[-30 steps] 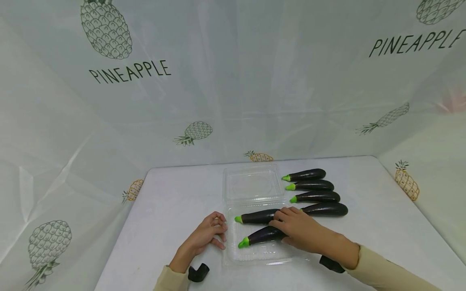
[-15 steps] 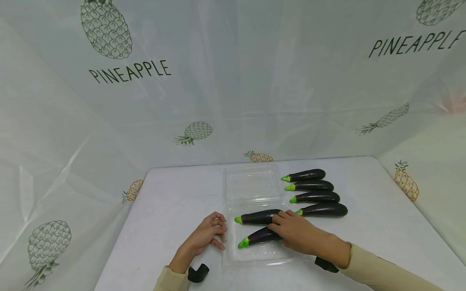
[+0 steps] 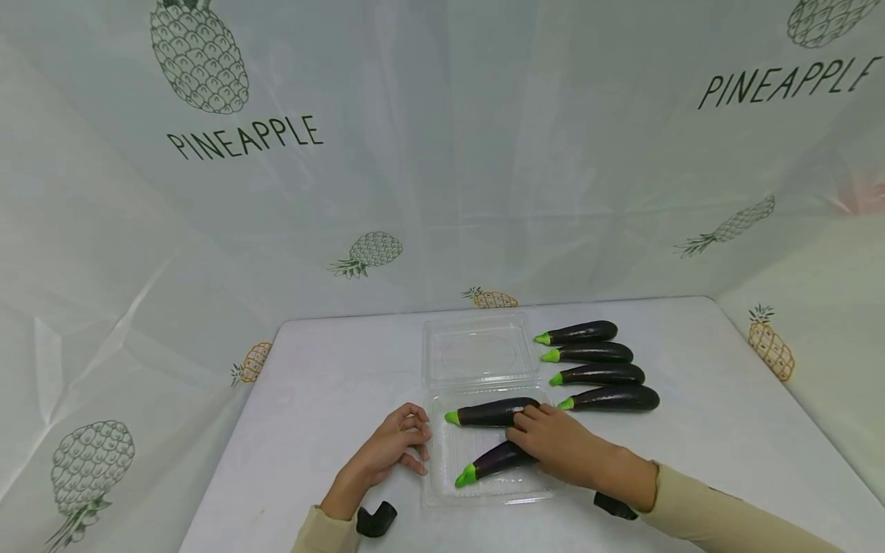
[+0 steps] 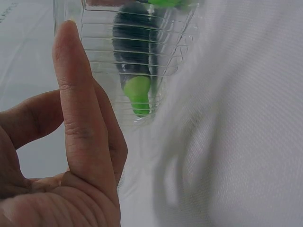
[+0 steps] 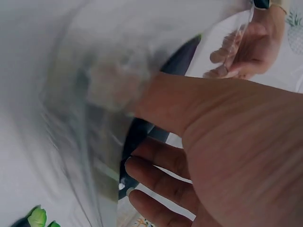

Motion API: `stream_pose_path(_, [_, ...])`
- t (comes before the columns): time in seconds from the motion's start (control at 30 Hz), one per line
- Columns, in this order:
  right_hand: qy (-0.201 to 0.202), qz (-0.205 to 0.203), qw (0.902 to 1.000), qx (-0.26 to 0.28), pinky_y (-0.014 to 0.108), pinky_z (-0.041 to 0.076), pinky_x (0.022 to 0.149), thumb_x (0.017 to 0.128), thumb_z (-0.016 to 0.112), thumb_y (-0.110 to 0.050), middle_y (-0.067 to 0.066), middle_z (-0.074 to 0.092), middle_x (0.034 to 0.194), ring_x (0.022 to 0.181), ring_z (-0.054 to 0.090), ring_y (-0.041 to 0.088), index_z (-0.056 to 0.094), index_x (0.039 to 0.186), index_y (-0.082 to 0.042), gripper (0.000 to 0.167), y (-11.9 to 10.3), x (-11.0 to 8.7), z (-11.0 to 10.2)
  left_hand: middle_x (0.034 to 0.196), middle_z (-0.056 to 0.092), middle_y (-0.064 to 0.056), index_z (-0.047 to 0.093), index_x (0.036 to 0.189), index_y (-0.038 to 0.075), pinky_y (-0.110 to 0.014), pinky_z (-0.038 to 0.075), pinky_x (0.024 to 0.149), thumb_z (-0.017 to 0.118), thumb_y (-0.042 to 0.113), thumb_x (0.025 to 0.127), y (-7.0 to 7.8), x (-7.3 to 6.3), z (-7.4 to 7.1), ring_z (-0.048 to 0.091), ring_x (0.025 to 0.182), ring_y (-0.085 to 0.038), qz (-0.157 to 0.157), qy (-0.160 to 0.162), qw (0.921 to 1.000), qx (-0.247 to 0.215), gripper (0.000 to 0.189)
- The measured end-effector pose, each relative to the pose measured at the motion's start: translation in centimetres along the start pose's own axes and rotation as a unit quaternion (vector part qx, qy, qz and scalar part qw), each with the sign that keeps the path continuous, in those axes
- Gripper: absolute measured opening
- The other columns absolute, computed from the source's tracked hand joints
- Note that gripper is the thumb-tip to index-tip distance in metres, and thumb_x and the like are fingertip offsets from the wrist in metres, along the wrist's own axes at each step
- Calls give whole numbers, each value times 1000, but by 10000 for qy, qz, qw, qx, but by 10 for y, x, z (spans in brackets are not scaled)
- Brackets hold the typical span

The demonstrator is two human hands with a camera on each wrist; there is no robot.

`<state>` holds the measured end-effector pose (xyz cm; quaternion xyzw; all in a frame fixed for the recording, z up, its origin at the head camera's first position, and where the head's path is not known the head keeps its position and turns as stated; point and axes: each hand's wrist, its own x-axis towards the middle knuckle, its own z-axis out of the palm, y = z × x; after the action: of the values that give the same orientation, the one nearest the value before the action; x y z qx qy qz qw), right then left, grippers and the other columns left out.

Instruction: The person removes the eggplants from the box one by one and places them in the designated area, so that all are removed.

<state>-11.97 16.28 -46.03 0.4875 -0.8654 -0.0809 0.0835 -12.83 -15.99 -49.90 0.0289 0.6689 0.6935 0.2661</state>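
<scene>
A clear plastic clamshell container (image 3: pixel 442 495) lies opened flat on the table, its lid (image 3: pixel 477 349) folded back. Two dark eggplants with green stems sit in its base: the rear eggplant (image 3: pixel 487 413) and, slanting nearer the front, the front eggplant (image 3: pixel 499 458). My right hand (image 3: pixel 560 442) holds the front one by its thick end, which it hides; its fingertips overlap the end of the rear one. In the right wrist view, its fingers (image 5: pixel 161 182) touch dark eggplant skin. My left hand (image 3: pixel 397 442) rests beside the container's left edge, fingers loosely bent and holding nothing.
Several more eggplants (image 3: pixel 600 374) lie in a row on the white table (image 3: pixel 332 369), right of the container, stems pointing left. A curtain printed with pineapples (image 3: pixel 442 169) hangs behind. Black pieces (image 3: pixel 376 519) show by both wrists.
My right hand has shifted slightly left, and the front eggplant has swung, its stem end coming nearer the container's front edge. The left hand stays put.
</scene>
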Motion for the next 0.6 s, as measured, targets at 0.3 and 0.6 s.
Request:
stream_pose_path(0.3, [-17, -101, 9999, 23, 32, 57, 83, 77, 95, -20, -3, 69, 104, 97, 61, 16, 70, 115, -17, 46, -3, 0, 1, 90, 54, -5, 44, 121, -4, -29, 63, 55, 57, -1, 100, 1, 0, 0, 61, 70, -16, 12, 7, 10000, -12, 26])
stream_pose_path(0.6, [319, -11, 9994, 154, 36, 58, 90, 84, 88, -14, -2, 68, 107, 103, 62, 18, 71, 116, -17, 36, 2, -3, -4, 90, 54, -4, 45, 120, 0, -29, 62, 54, 57, -1, 100, 3, -2, -1, 61, 69, -15, 42, -40, 10000, -58, 24])
